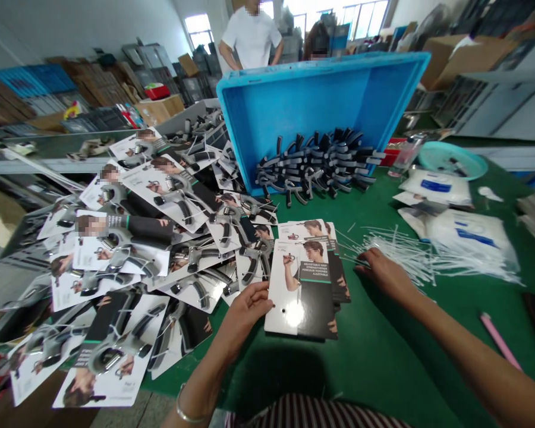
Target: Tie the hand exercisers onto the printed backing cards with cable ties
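My left hand (pixel 248 309) grips the left edge of a printed backing card (pixel 301 288), thumb on top. The card lies on a small stack of similar cards (pixel 339 279). My right hand (pixel 386 272) is at the left side of a loose pile of white cable ties (pixel 399 249), its fingers drawn together around a thin tie end. To the left is a heap of hand grip strengtheners mounted on cards (pixel 116 356). Bare grey and black hand grips (pixel 321 160) fill the lower part of a blue crate (pixel 294 95) tipped on its side, opening toward me.
Bags of cable ties (pixel 472 235) sit right of the loose pile, before a turquoise plate (pixel 468 156). A pink pen-like stick (pixel 499 342) lies on the green tabletop (pixel 383 368) near my right forearm. A person in a white shirt (pixel 252 38) stands behind the crate.
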### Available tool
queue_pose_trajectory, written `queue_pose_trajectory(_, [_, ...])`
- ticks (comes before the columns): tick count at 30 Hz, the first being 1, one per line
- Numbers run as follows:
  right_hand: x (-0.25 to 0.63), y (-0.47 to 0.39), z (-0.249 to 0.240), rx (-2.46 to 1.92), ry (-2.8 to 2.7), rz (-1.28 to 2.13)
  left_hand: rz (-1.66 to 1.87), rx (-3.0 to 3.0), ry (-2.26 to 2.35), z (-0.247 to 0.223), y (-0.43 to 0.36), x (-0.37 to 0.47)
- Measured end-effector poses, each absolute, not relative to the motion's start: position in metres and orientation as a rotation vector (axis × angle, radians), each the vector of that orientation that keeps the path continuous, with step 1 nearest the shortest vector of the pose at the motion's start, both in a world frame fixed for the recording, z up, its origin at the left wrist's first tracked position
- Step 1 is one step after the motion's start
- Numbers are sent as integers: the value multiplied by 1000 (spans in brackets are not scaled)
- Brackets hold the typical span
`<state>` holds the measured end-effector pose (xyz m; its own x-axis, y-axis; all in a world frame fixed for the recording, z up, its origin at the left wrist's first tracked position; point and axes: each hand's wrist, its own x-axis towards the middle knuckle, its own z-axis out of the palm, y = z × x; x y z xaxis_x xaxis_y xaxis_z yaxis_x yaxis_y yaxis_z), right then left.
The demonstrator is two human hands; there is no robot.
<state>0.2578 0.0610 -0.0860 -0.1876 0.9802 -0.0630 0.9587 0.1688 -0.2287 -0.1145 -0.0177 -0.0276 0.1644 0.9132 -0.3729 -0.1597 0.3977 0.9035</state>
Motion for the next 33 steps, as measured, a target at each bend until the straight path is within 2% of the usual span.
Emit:
queue_pose_trajectory(9, [262,71,-77,-1870,-2227,403,736,841,1121,-33,-26,-101])
queue_pose_trajectory(15, [286,74,-26,-1672,-1716,446,802,960,1061,-7,-16,-133])
queue_pose_trajectory(20, [231,45,19,-1298,-1275,700,590,1159,1016,15,-9,-146])
queue_pose_trajectory(25, [144,-17,19,-1105,-1549,928,413,1130,920,-4,-25,-115])
queue_pose_trajectory(29, [118,-43,6,-963,-1935,681,452,1136,972,-12,-35,-105])
queue_pose_trajectory(33, [117,-42,6,-821,-2058,503,499,1191,1026,-4,-32,-109])
